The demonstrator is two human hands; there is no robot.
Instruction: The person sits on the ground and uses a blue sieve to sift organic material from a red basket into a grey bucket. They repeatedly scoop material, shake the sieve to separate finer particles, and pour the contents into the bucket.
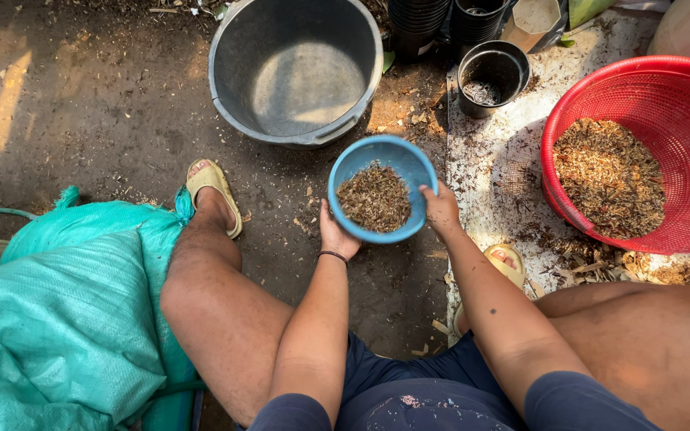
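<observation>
A blue bowl (361, 164) partly filled with brown chopped plant matter is held up in front of me over the dirt ground. My left hand (335, 235) grips its near left rim from below. My right hand (441, 209) grips its right rim, thumb over the edge. I am seated low with both knees apart, a foot in a yellow sandal (213, 191) to the left.
A big empty grey tub (293, 68) stands just beyond the bowl. A red mesh basket (664, 88) with the same brown matter sits at right on a white board (489, 172). A small black pot (491, 77) and stacked black pots (417, 20) are behind. A teal sack (65, 319) lies at left.
</observation>
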